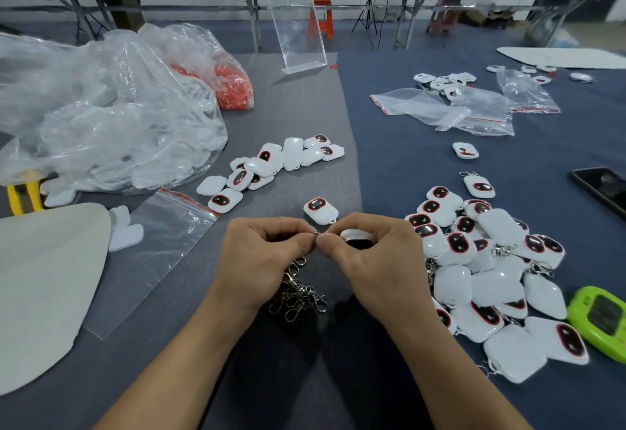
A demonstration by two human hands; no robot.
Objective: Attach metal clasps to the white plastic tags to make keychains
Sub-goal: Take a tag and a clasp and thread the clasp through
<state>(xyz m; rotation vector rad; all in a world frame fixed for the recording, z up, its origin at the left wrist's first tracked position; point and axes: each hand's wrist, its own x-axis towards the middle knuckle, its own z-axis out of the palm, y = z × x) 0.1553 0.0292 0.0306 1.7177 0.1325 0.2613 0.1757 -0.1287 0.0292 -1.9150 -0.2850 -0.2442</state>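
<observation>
Tip: left hand (pixel 267 250) pinches the clasp ring (pixel 315 233), right hand (pixel 369 253) grips a white tag (pixel 355 235), both right by the clasp pile (pixel 298 294). I'd hold the tag steady and work the ring through its loop, no forcing.

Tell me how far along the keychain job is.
Done: the heap of clasped tags on the right. In hand: the left hand pinches a clasp ring against the tag held in the right hand. Left: the loose tags ahead, the bagged tags at left, and the pile of clasps between the wrists.
</observation>
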